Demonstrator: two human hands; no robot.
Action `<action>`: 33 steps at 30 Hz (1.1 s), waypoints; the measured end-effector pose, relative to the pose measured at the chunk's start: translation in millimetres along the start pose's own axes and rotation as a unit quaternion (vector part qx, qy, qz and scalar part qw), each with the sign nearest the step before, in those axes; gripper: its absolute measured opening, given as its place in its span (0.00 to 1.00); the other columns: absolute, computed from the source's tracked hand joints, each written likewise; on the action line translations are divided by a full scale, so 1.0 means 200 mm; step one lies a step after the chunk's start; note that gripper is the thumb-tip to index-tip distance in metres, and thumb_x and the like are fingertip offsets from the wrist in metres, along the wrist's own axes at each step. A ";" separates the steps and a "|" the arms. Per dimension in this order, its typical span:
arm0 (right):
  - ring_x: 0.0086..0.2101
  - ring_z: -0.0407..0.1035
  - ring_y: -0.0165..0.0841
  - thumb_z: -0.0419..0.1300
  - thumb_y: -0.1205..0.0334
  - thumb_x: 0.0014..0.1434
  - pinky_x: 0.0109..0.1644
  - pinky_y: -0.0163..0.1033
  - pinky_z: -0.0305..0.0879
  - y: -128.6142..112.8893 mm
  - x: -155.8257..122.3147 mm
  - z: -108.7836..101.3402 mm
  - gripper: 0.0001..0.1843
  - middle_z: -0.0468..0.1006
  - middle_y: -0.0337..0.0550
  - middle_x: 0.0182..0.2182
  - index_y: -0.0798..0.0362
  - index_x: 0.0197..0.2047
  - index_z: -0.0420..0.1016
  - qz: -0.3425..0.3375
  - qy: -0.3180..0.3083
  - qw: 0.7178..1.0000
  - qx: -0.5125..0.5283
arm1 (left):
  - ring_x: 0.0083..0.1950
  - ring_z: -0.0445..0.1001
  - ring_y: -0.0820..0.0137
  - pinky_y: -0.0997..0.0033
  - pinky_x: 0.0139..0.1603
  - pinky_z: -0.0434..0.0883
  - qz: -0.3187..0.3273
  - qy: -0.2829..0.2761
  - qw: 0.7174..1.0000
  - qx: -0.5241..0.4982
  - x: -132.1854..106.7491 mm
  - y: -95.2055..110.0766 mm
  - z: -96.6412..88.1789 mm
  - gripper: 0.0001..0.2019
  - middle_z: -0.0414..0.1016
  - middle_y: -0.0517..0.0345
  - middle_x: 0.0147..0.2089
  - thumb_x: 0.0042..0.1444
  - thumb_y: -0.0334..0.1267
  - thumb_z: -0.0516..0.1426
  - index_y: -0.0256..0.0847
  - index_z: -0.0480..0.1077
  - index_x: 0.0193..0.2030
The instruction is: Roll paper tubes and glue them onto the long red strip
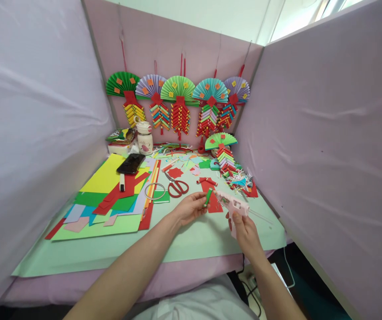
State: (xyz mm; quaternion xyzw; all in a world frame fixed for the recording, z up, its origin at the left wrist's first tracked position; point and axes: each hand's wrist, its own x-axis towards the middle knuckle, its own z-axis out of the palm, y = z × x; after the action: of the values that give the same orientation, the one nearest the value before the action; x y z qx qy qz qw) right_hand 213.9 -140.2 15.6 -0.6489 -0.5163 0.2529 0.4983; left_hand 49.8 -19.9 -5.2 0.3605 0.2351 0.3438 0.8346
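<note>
My left hand (191,208) pinches a small green paper roll (208,197) over the pale green table mat (191,244). My right hand (244,230) grips the handle of a pink glue gun (233,205), whose nozzle points left at the green roll. Just behind the roll lies a red paper piece (213,201) with red paper rolls (207,181) on it.
Red-handled scissors (177,186) and a tape ring (155,191) lie left of my hands. Coloured paper sheets (111,200), a black phone (131,163) and a marker sit at the left. Paper scraps and a fan ornament (222,149) crowd the back right. Finished fan decorations hang on the rear wall (177,100). Purple partitions enclose three sides.
</note>
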 end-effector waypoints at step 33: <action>0.21 0.61 0.31 0.45 0.34 0.57 0.25 0.35 0.57 0.06 0.00 -0.01 0.30 0.67 0.38 0.19 0.53 0.31 0.69 0.020 -0.031 0.999 -0.017 | 0.33 0.75 0.74 0.77 0.34 0.72 0.000 0.015 1.000 -0.005 0.00 0.01 0.01 0.11 0.74 0.55 0.35 0.49 0.34 0.65 0.36 0.71 0.39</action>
State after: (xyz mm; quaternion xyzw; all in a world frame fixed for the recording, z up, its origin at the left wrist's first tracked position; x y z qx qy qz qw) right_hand 220.0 -140.3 5.6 -0.6591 -0.5226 0.2738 0.4664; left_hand 49.8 -20.3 -3.4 0.3511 0.2464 0.3504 0.8326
